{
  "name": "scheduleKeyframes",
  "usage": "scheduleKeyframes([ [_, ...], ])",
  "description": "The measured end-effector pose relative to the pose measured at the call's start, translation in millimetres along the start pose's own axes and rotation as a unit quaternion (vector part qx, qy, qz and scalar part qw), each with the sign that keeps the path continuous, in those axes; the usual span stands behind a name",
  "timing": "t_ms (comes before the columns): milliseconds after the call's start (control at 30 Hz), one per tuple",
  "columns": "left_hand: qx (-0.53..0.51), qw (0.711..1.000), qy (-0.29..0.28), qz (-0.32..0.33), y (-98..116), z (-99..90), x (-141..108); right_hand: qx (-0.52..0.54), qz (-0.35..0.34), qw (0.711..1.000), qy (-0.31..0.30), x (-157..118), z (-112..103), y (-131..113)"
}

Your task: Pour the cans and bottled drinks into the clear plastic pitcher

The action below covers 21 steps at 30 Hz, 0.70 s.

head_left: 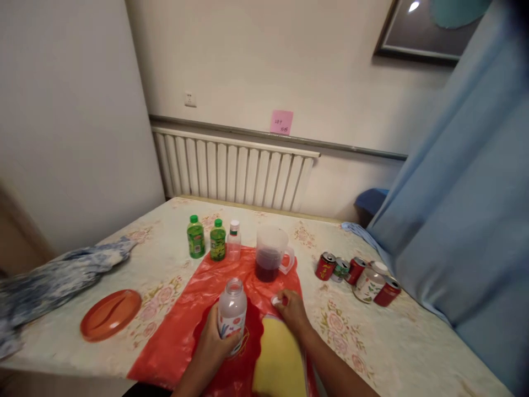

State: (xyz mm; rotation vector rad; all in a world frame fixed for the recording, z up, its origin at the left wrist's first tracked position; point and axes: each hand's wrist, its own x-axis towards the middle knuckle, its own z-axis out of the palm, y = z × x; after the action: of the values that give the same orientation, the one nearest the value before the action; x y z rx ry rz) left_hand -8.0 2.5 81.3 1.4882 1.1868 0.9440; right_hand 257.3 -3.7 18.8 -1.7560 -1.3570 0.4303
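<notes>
Floral-covered counter [165, 248] spans the lower frame; left grip [218, 339] clasps an uncapped bottle [232, 306], right grip [295, 312] pinches a white cap [275, 300].

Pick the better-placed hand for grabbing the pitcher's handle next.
Right, likely: the right hand is nearer the handle, though it holds a white cap; the left hand grips the bottle.

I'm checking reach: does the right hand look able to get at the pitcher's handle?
Probably yes: nothing stands between the right hand and the handle, though that hand holds a white cap.
</notes>
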Motion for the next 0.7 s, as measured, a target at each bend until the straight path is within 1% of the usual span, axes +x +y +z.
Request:
scheduleKeyframes([
  [100,0.005,1.000,-0.026,0.005,-6,2.8,16,-0.045,-0.003,0.999,-0.003,4,6,6],
  [233,0.018,0.998,-0.066,0.008,-11,6.6,34,-0.086,-0.011,0.996,-0.019,4,5,11],
  [367,-0.008,0.989,-0.145,0.022,-9,8.1,48,-0.097,-0.014,0.995,-0.035,2,2,12],
  [433,-0.016,0.984,-0.177,0.017,-7,7.3,55,-0.090,-0.008,0.995,-0.031,1,1,12],
  [500,-0.028,0.978,-0.207,0.005,-9,5.7,63,-0.073,0.002,0.997,-0.011,2,-1,12],
  [567,-0.052,0.972,-0.230,-0.003,-17,3.8,71,-0.046,0.012,0.999,0.019,6,-5,12],
  [633,-0.086,0.966,-0.243,-0.002,-28,2.1,78,-0.011,0.020,0.999,0.049,16,-12,11],
  [700,-0.118,0.962,-0.245,0.002,-39,0.9,84,0.024,0.026,0.996,0.082,30,-23,8],
])
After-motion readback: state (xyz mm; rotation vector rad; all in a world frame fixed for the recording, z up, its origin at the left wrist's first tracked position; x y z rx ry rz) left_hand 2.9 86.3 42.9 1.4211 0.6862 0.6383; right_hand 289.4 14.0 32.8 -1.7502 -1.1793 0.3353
